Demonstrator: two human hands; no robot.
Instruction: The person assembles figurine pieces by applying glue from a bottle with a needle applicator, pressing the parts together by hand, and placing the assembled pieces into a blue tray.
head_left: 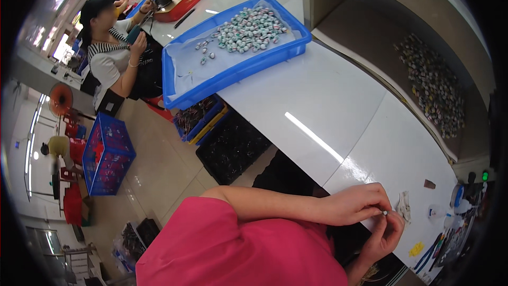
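Over the edge of the white table (338, 111), my left hand (360, 202) and my right hand (383, 237) meet at their fingertips. Thumbs and forefingers of both are pinched on a tiny pale bead-like piece (385, 213), mostly covered by the fingers; its exact kind is too small to make out. Just beyond the hands a crumpled whitish cloth (404, 206) lies on the tabletop. A small brown block (429, 184) sits farther off.
A blue tray (238, 74) of white-and-green balls stands at the table's far end. A shelf (365, 26) with many small pieces rises on the right. Bottles (435, 212), tools (431, 254) and yellow bits (416, 249) lie right. A co-worker (114, 58) sits far left.
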